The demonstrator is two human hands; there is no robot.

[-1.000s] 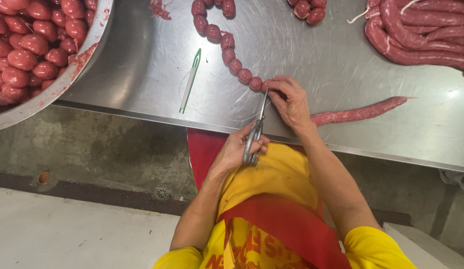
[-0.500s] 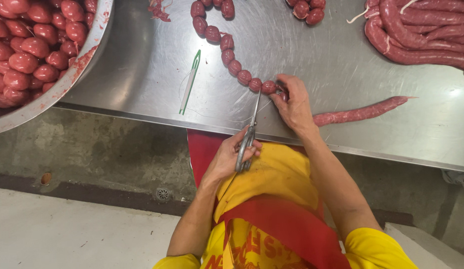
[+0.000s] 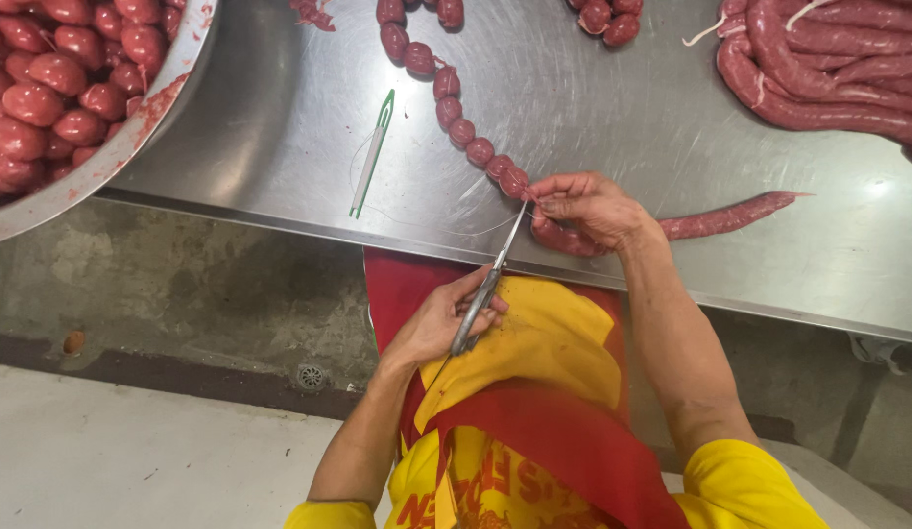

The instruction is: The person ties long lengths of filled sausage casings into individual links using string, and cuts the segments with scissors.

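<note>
Since 1 second ago the scissors (image 3: 487, 289) are sitting lower and at a steeper slant: their handle end, gripped by the left hand (image 3: 444, 323), is now hanging off the near edge of the worktop (image 3: 593, 108) in front of the yellow and red apron (image 3: 534, 392), while the blade tips are still reaching up to the join just beside the right hand (image 3: 588, 208). The right hand itself is staying almost where it was. From this the cut at the last link seems to be in progress or only just made; whether the blades are shut I cannot tell, as they are showing as 1 thin line.

The left hand is curled closed around the scissor handles. The right hand is pinching with fingers bent, holding the sausage (image 3: 711, 217) where the chain of small round links (image 3: 461, 122) meets the long untied length running off to the right. That long piece is lying flat on the worktop, partly under the right palm.

A green-handled tool (image 3: 372, 152) is lying apart to the left, and a metal bowl (image 3: 133, 147) of cut sausage balls (image 3: 64, 78) is standing at the far left.
</note>
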